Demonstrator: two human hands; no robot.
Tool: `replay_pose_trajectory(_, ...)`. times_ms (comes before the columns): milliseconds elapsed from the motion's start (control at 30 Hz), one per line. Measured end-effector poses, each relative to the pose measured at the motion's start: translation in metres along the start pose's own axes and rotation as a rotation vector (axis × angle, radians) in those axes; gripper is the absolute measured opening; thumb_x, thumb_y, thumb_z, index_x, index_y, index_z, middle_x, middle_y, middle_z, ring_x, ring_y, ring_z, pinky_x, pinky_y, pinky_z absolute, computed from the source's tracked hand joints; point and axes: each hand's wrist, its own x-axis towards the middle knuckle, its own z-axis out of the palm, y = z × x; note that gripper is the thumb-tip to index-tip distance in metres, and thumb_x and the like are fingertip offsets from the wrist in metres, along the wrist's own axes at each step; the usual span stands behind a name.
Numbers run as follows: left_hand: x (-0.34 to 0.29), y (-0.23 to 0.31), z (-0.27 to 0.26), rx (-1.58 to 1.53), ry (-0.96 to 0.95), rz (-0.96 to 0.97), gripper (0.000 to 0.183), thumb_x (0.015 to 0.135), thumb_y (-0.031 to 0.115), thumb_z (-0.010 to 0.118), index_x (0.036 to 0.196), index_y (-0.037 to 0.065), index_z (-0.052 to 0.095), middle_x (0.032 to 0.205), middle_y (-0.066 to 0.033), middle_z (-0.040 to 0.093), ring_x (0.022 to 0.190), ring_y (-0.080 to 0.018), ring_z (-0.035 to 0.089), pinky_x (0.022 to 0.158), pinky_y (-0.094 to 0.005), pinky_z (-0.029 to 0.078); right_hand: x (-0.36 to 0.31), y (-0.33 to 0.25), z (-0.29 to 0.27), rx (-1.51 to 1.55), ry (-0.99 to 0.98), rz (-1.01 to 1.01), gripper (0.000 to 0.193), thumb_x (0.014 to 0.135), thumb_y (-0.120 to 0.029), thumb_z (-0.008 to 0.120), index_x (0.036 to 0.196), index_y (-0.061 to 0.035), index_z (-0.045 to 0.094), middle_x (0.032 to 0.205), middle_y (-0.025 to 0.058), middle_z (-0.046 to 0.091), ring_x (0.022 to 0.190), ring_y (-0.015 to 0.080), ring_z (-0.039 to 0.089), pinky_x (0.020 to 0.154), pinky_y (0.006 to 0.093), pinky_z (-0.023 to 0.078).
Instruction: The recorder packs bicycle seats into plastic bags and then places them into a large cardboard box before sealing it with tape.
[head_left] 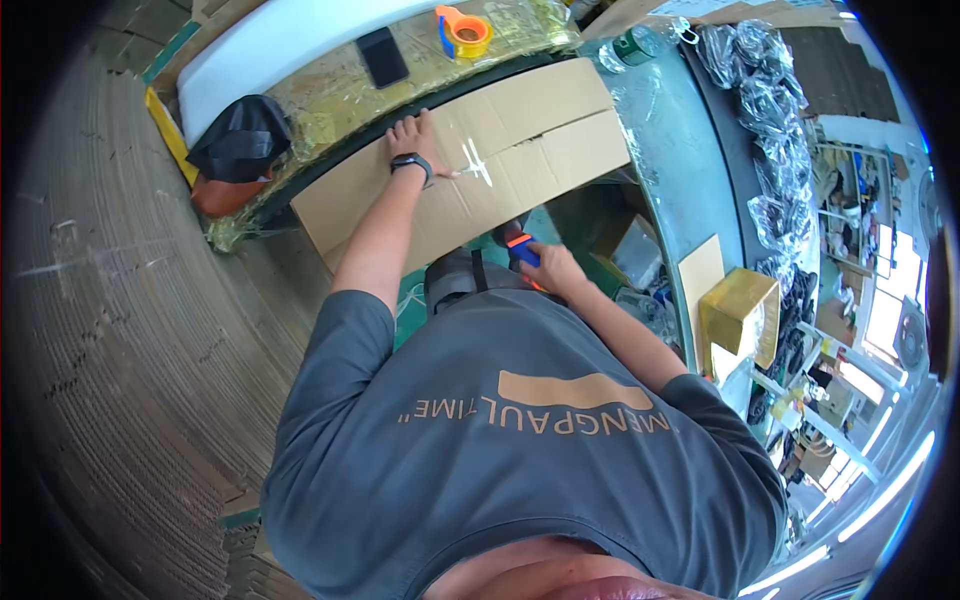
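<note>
A brown cardboard box (545, 115) lies across the bench edge in front of me, with its flap seam showing and a short strip of clear tape (474, 162) on top. My left hand (418, 145) presses on it with fingers stretched out, beside that strip; a dark watch (410, 162) is on the wrist. Below the near edge of the cardboard, close to my body, my right hand (556, 270) is closed round a blue-and-orange hand tool (522, 249). Part of this tool is hidden by the fingers, so its exact kind is unclear.
Behind the box, a black phone (382, 57) and an orange tape dispenser (465, 34) rest on the tape-covered bench. A dark bag (240, 138) sits at its left end. Stacked cardboard (130, 300) fills the left side. At right are a plastic bottle (632, 47) and a yellow box (740, 315).
</note>
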Motion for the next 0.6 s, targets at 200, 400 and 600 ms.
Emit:
replay_pose_trajectory(200, 0.010, -0.018, 0.014, -0.028, 0.002, -0.016, 0.156, 0.052, 0.067, 0.102, 0.176, 0.018, 0.020, 0.178, -0.0209, 0.027, 0.166, -0.0379, 0.023, 0.134, -0.0558, 0.019, 0.066, 0.011, 0.049, 0.057, 0.051, -0.001, 0.055, 0.093, -0.044, 0.074, 0.129, -0.0027, 0.075, 0.108, 0.0329, 0.076, 0.104, 0.0484, 0.075, 0.096, 0.0546, 0.060)
replay_pose_trajectory(400, -0.003, -0.008, 0.032, -0.081, 0.097, -0.074, 0.117, 0.081, 0.075, 0.080, 0.173, 0.022, 0.033, 0.181, -0.0242, 0.019, 0.169, -0.0391, 0.014, 0.134, -0.0589, 0.017, 0.121, 0.120, 0.126, -0.132, -0.131, 0.222, 0.065, 0.093, -0.055, 0.070, 0.126, 0.0001, 0.076, 0.122, 0.0301, 0.075, 0.116, 0.0449, 0.073, 0.104, 0.0511, 0.058)
replay_pose_trajectory(600, -0.019, 0.001, 0.079, -0.069, 0.233, -0.027, 0.095, 0.096, 0.062, 0.071, 0.170, 0.015, 0.037, 0.178, -0.0282, 0.023, 0.166, -0.0429, 0.019, 0.133, -0.0625, 0.016, 0.110, 0.105, 0.138, 0.305, -0.151, 0.258, 0.072, 0.088, -0.061, 0.072, 0.130, -0.0027, 0.078, 0.125, 0.0277, 0.076, 0.120, 0.0425, 0.073, 0.106, 0.0473, 0.057)
